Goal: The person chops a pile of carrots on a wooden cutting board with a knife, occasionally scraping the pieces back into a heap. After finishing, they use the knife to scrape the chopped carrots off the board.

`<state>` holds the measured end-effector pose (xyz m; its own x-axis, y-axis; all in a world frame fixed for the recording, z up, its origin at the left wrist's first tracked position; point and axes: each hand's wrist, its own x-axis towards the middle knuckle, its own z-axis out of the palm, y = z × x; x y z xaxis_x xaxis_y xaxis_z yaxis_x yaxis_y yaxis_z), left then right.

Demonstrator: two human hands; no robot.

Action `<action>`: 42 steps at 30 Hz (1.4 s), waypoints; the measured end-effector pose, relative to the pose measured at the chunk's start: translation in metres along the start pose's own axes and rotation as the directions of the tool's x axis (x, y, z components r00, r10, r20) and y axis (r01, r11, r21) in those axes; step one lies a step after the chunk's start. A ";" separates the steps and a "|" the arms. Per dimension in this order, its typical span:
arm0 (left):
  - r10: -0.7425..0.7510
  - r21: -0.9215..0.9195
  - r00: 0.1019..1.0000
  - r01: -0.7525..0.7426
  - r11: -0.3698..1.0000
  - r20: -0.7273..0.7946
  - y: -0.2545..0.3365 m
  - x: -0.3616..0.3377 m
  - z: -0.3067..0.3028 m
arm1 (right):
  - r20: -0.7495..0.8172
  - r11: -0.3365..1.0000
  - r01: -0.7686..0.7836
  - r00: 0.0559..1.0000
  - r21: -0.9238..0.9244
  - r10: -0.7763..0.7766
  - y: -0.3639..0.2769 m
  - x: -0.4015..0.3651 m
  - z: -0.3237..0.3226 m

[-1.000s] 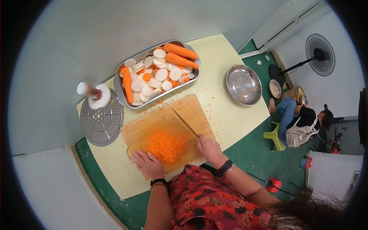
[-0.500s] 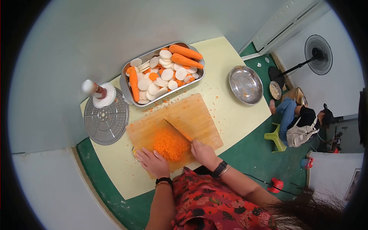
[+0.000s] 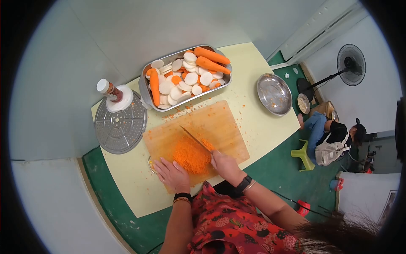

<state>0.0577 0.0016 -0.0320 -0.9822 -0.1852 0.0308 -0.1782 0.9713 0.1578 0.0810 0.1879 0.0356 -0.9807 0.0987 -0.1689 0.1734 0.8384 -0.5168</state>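
Observation:
A heap of finely chopped carrot lies on the wooden cutting board. My right hand is closed around the handle of a knife. Its blade slants across the heap's upper right part, with carrot bits on both sides of it. My left hand rests at the heap's left edge, fingers stretched out and touching nothing I can name for certain. A small round rim with something yellow shows partly by its fingertips.
Behind the board stands a metal pan of white slices and carrots. A perforated grey disc with a jar is at left, a steel bowl at right. Beyond are a seated person, a green stool and a fan.
The whole view has shifted slightly. Relative to the board, the knife blade has moved a little left, further over the carrot heap. My left hand stays beside the heap.

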 end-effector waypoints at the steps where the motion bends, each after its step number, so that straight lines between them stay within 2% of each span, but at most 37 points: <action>1: -0.004 0.002 1.000 0.004 1.000 -0.005 0.000 0.002 0.001 | -0.002 1.000 -0.002 1.000 -0.005 0.002 0.002 0.000 0.002; 6: 0.004 0.003 1.000 -0.004 1.000 -0.018 -0.002 0.001 0.002 | -0.056 0.999 0.004 0.998 0.033 -0.002 -0.012 -0.002 -0.002; 9: 0.001 -0.018 1.000 -0.002 1.000 -0.025 0.001 0.001 0.001 | 0.033 1.000 0.012 0.999 0.002 -0.012 -0.005 -0.003 0.012; 15: 0.008 -0.015 0.999 -0.009 1.000 -0.054 0.001 0.001 0.000 | -0.004 1.000 0.005 1.000 0.005 -0.005 -0.022 -0.004 0.000; 18: 0.013 -0.037 0.998 -0.015 0.999 -0.056 0.001 -0.001 -0.003 | 0.080 1.000 -0.003 0.997 -0.024 0.005 -0.012 0.000 0.013; 24: 0.010 -0.049 0.999 -0.013 0.999 -0.046 0.000 0.002 -0.003 | 0.035 0.999 0.050 0.998 0.019 -0.051 -0.025 -0.002 0.005; 30: 0.015 -0.050 0.998 -0.018 0.999 -0.059 0.001 0.003 -0.003 | 0.055 0.999 0.046 0.997 0.021 -0.047 -0.017 -0.001 0.019; 33: 0.013 -0.029 0.998 -0.015 0.999 -0.056 -0.001 0.000 0.000 | 0.055 0.994 0.062 0.996 0.092 -0.068 -0.029 -0.007 0.004; 36: 0.012 -0.026 0.998 -0.014 1.000 -0.064 0.001 0.001 0.003 | 0.107 0.996 0.093 0.990 0.002 -0.093 -0.017 -0.006 0.018; 42: 0.006 -0.011 0.998 -0.006 1.000 -0.065 0.000 0.001 0.001 | 0.051 0.993 0.098 0.994 0.061 -0.101 -0.017 -0.011 0.007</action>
<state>0.0570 0.0012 -0.0335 -0.9773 -0.1890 0.0961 -0.1712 0.9707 0.1687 0.0896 0.1686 0.0405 -0.9872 -0.0140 -0.1587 0.0820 0.8096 -0.5812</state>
